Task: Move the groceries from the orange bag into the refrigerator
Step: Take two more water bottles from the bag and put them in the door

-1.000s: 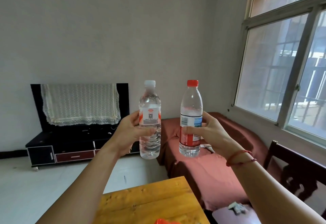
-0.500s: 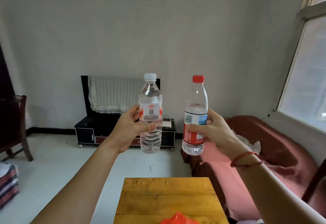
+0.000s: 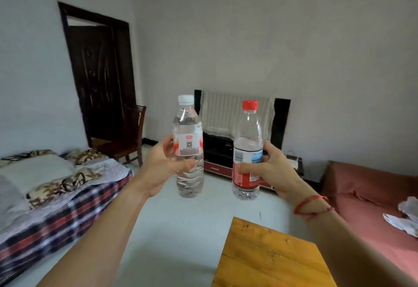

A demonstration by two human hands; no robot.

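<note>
My left hand (image 3: 164, 164) grips a clear water bottle with a white cap (image 3: 187, 128) around its middle and holds it upright at chest height. A second water bottle with a red cap and red label (image 3: 247, 133) stands upright in my right hand (image 3: 269, 172), which wraps its lower half. The two bottles are side by side, a small gap between them. Neither the orange bag nor the refrigerator is in view.
A yellow wooden table (image 3: 269, 257) sits at the bottom right. A bed with patterned covers (image 3: 56, 191) lies at the left, a red sofa (image 3: 371, 196) at the right. Ahead are a dark TV stand (image 3: 217, 148), a wooden chair (image 3: 129, 142) and a dark door (image 3: 99, 78).
The view has swung left: the window has left the frame, while the bed, chair and door have come in. Both bottles stay upright in my hands. The orange bag's tip has dropped out of view.
</note>
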